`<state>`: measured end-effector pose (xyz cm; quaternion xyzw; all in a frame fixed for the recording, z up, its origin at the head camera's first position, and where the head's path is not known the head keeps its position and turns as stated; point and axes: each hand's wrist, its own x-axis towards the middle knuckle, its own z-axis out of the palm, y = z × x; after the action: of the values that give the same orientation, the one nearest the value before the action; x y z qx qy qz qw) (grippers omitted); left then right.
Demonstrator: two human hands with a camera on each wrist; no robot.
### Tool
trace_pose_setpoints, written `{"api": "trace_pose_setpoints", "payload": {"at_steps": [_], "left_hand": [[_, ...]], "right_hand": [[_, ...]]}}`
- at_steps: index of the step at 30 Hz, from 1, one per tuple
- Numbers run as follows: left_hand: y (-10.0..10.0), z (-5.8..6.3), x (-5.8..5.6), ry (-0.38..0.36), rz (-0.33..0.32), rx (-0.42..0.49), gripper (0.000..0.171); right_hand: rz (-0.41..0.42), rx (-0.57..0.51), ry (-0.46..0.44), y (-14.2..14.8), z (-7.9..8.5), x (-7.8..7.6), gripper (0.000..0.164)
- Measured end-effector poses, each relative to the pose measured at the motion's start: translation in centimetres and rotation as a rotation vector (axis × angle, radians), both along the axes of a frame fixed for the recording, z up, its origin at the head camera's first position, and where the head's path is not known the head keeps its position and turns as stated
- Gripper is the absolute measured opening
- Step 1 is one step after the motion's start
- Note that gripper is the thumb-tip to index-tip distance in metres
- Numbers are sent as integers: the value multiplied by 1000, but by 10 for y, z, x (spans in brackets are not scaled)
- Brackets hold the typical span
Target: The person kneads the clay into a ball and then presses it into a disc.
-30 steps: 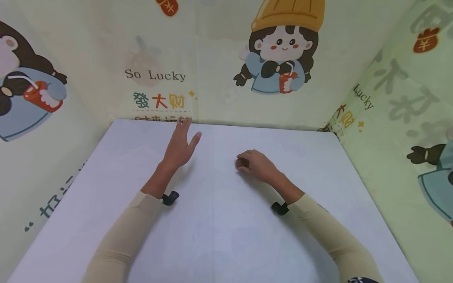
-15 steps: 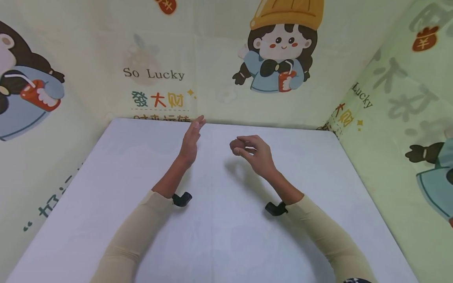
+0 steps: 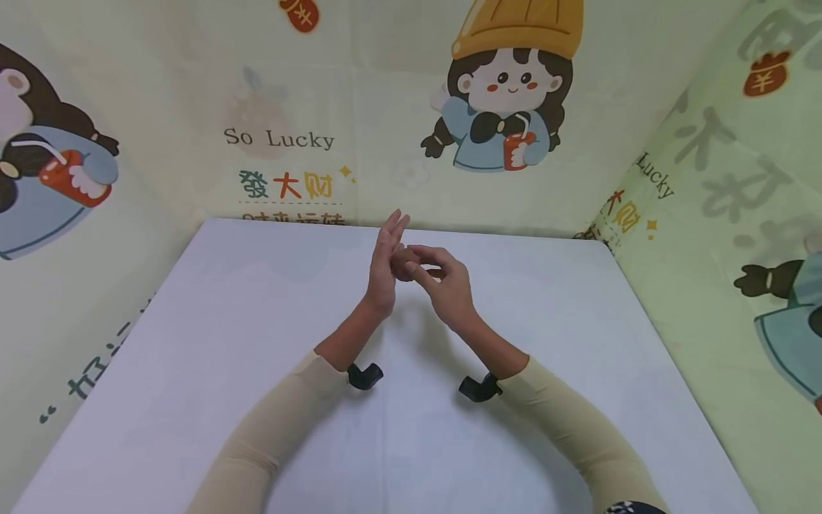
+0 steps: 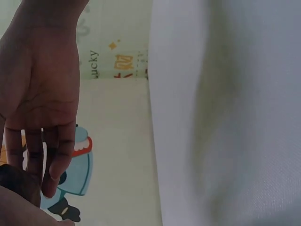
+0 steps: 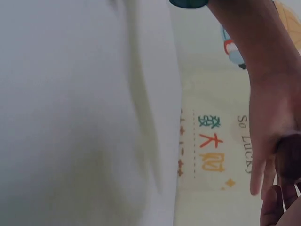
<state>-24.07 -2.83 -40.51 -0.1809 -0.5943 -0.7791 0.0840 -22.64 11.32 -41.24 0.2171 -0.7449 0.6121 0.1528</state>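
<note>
A brown, roundish lump (image 3: 403, 265), roughly as big as a small ball, is pinched between the thumb and fingers of my right hand (image 3: 449, 285). My left hand (image 3: 383, 275) stands upright beside it with fingers straight, its palm right at the lump. Both hands are raised over the far middle of the table. In the left wrist view, the dark lump (image 4: 19, 182) shows low at the left, near the right hand's fingers. The right wrist view has the lump (image 5: 288, 157) against the left palm, partly cut off by the frame edge.
A white table (image 3: 289, 442) spreads beneath both arms. At its far edge rises a pale wall covering (image 3: 385, 143) printed with cartoon figures and lettering, continuing along both sides. A black wrist camera (image 3: 364, 376) hangs under the left wrist, another black camera (image 3: 480, 387) under the right.
The right hand has lifted the brown lump off the table and carried it a little left. The left hand has turned its palm inward and moved right until it meets the lump.
</note>
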Motion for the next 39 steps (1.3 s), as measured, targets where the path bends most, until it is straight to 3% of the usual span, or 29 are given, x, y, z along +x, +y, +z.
{"api": "trace_pose_setpoints", "payload": {"at_steps": [9, 15, 21, 25, 32, 39], "left_hand": [[4, -2, -3, 103, 127, 65, 55], [5, 1, -3, 119, 142, 134, 49], [11, 1, -2, 126, 103, 134, 46], [16, -1, 3, 144, 72, 93, 48], [24, 2, 8, 171, 75, 100, 59], [24, 13, 5, 184, 178, 127, 64]], "right_hand": [[-46, 37, 72, -13, -4, 11, 31], [-30, 5, 163, -17, 6, 9, 31], [-116, 4, 229, -20, 21, -6, 41], [-126, -40, 200, -24, 34, -19, 59], [-31, -40, 55, -30, 45, -25, 95], [103, -22, -24, -33, 39, -21, 96]]}}
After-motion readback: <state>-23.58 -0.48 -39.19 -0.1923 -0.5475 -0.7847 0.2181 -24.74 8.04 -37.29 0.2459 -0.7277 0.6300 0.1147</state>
